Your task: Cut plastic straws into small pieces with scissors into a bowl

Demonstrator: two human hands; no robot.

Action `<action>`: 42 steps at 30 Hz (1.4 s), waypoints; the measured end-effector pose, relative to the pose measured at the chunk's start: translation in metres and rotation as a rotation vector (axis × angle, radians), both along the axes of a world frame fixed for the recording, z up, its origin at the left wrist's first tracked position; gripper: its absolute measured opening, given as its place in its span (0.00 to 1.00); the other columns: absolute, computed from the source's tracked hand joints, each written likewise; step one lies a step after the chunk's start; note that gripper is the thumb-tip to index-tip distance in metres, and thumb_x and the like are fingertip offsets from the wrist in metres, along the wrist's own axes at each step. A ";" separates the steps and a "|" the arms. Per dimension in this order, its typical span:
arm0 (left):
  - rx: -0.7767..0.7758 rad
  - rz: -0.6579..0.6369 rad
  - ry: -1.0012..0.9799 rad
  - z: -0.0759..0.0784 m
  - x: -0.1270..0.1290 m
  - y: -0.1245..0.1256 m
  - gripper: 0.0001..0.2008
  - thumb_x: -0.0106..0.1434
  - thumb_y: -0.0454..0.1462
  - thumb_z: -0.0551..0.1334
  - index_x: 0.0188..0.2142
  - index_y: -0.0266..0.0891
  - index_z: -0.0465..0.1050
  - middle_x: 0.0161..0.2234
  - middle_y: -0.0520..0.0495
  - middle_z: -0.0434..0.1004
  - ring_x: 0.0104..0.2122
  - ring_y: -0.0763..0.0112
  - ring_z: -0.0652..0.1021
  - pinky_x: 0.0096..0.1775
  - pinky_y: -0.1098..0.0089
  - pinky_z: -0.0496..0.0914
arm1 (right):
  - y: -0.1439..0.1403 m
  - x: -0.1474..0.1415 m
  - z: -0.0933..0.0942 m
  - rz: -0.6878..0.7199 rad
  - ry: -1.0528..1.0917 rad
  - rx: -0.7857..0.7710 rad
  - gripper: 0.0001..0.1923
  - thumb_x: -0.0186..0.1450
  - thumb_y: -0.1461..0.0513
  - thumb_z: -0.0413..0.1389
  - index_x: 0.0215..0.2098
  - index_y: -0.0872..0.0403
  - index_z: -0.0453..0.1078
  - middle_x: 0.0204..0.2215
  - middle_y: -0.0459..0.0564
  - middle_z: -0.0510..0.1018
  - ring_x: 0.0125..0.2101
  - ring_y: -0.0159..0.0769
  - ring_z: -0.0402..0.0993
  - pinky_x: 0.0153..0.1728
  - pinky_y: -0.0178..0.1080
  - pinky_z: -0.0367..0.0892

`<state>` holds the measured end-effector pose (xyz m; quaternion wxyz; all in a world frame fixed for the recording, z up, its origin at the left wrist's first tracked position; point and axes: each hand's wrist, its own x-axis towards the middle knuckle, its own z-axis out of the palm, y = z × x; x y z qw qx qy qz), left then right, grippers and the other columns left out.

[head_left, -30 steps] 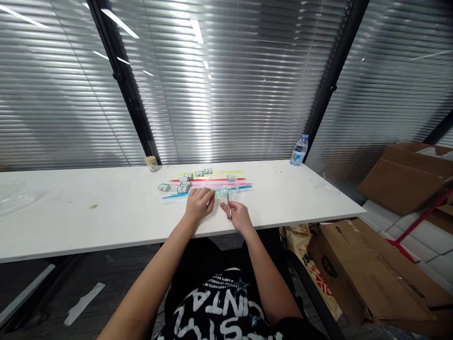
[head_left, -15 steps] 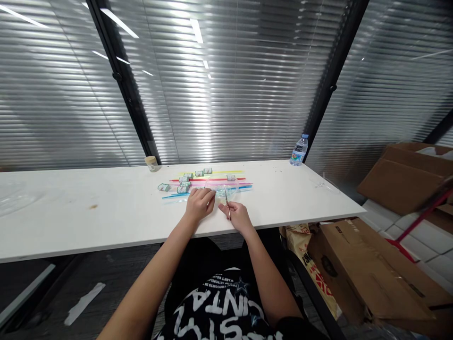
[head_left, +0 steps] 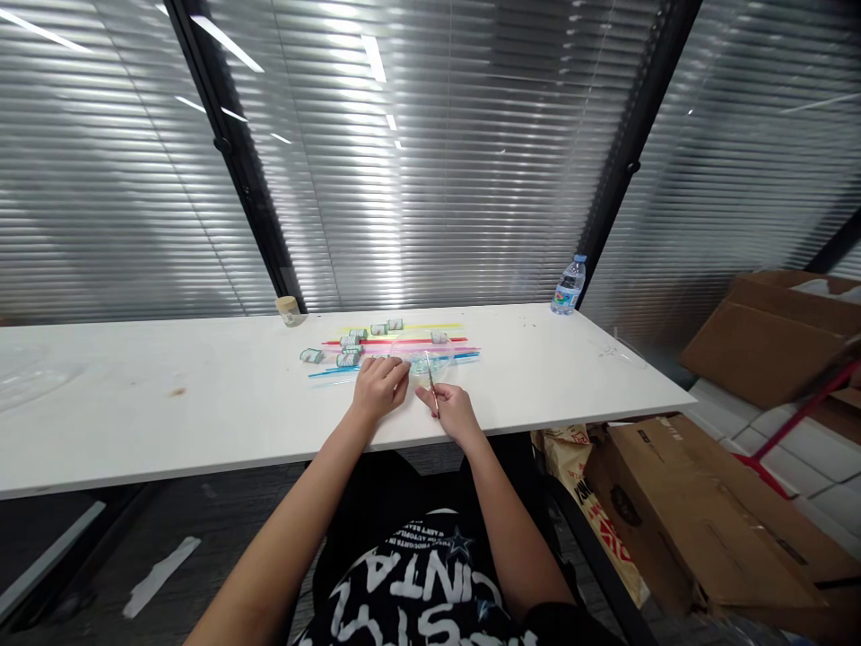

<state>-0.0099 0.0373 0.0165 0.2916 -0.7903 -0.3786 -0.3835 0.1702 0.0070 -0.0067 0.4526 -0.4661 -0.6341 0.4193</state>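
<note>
Closed grey blinds point(head_left: 430, 161) fill the upper half of the frame behind black window posts, and below them a long white bench point(head_left: 168, 404) runs from the left edge to right of centre. Brown cardboard boxes point(head_left: 706, 502) crowd the lower right corner, a water bottle point(head_left: 569, 285) stands at the bench's far edge right of centre, and a small tan pot point(head_left: 288, 309) sits at that edge left of centre.

Near the middle of the frame lies a bundle of long coloured straws point(head_left: 404, 345), yellow, red, pink and blue, with their long axes running left to right across the picture. Short pale green rolled pieces point(head_left: 350, 345) lie scattered over their left part. A clear round dish point(head_left: 423, 357), hard to make out, rests on the straws just above the hands.

The left hand point(head_left: 380, 388) is curled palm down on the bench, its fingertips touching the nearest straws; whether its grip is clenched on one I cannot tell. The right hand point(head_left: 454, 411), just beside it towards the right, has its grip closed around small scissors point(head_left: 431, 384). The blades point up the frame, crosswise to the straws, their tip reaching the nearest blue one. Both hands sit just below the straws, the left a shade nearer.
</note>
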 end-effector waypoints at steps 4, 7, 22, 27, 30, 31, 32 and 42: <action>0.009 -0.012 -0.001 -0.001 -0.001 0.000 0.09 0.61 0.31 0.57 0.38 0.42 0.73 0.33 0.46 0.79 0.31 0.65 0.76 0.34 0.62 0.61 | 0.000 0.001 0.000 0.002 -0.003 0.006 0.26 0.58 0.42 0.56 0.18 0.52 0.58 0.15 0.42 0.61 0.19 0.30 0.55 0.22 0.33 0.54; -0.002 0.000 0.002 -0.001 -0.001 0.001 0.10 0.61 0.31 0.56 0.39 0.43 0.74 0.33 0.45 0.79 0.31 0.64 0.76 0.34 0.62 0.62 | -0.001 0.001 0.002 0.005 -0.009 0.014 0.27 0.59 0.42 0.55 0.17 0.52 0.58 0.16 0.42 0.62 0.19 0.30 0.56 0.23 0.33 0.55; -0.007 0.008 -0.026 -0.001 0.001 0.001 0.09 0.63 0.32 0.56 0.39 0.42 0.73 0.33 0.46 0.79 0.31 0.65 0.75 0.34 0.63 0.61 | 0.000 0.001 0.001 -0.034 0.050 0.004 0.25 0.60 0.42 0.54 0.20 0.52 0.61 0.15 0.43 0.64 0.19 0.30 0.59 0.22 0.33 0.55; 0.007 -0.002 -0.028 0.000 0.002 0.001 0.08 0.63 0.32 0.56 0.39 0.42 0.72 0.32 0.46 0.79 0.30 0.66 0.76 0.34 0.63 0.61 | -0.002 0.001 0.001 0.024 0.019 0.011 0.25 0.59 0.43 0.56 0.20 0.53 0.60 0.16 0.41 0.61 0.19 0.29 0.55 0.22 0.33 0.52; -0.010 -0.004 -0.028 -0.001 0.002 0.001 0.08 0.63 0.32 0.56 0.39 0.42 0.72 0.32 0.46 0.79 0.31 0.66 0.77 0.34 0.63 0.60 | -0.001 0.000 0.000 0.012 0.002 0.026 0.25 0.59 0.43 0.56 0.20 0.52 0.59 0.16 0.41 0.59 0.19 0.29 0.53 0.21 0.33 0.51; -0.011 -0.010 -0.029 -0.001 0.002 0.001 0.08 0.63 0.32 0.56 0.39 0.42 0.72 0.32 0.46 0.79 0.31 0.66 0.77 0.34 0.63 0.60 | -0.001 0.000 0.000 0.006 -0.001 0.027 0.25 0.59 0.43 0.56 0.20 0.52 0.59 0.16 0.41 0.59 0.19 0.29 0.52 0.21 0.33 0.51; -0.007 -0.016 -0.028 -0.001 0.002 0.001 0.08 0.63 0.32 0.56 0.39 0.41 0.72 0.32 0.46 0.79 0.31 0.66 0.77 0.34 0.63 0.60 | -0.001 0.000 0.000 0.001 -0.003 0.029 0.25 0.59 0.43 0.56 0.19 0.52 0.59 0.16 0.41 0.59 0.19 0.29 0.52 0.21 0.33 0.52; 0.031 -0.040 -0.010 0.001 0.003 0.000 0.08 0.62 0.30 0.57 0.39 0.41 0.72 0.30 0.48 0.79 0.29 0.67 0.76 0.33 0.64 0.60 | 0.001 0.000 -0.002 0.011 -0.028 0.029 0.25 0.58 0.43 0.57 0.19 0.53 0.59 0.15 0.41 0.59 0.19 0.28 0.52 0.21 0.33 0.51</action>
